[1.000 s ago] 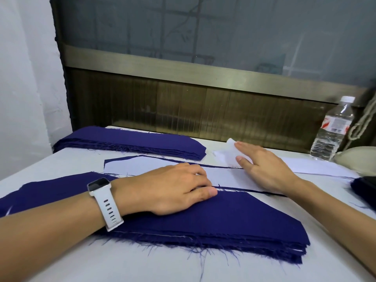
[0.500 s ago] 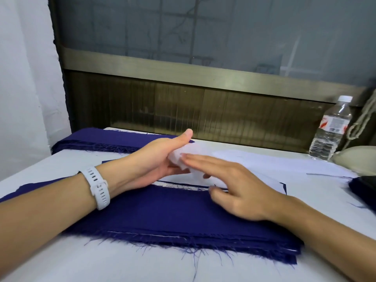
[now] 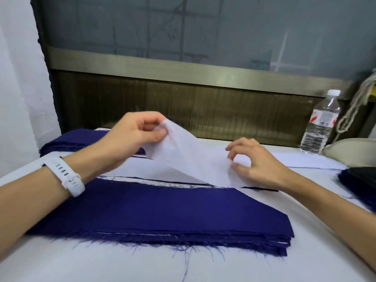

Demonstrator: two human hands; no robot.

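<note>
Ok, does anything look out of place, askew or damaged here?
Nothing spilled or broken. The stack of navy blue fabric pieces has a frayed near edge, threads straggling onto the white table. The left hand pinches a thin white sheet, undamaged.

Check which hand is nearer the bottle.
Right. The right hand is mid-table, left of the bottle, pinching the sheet at its edge; the left hand is farther left, holding the sheet's other end up.
</note>
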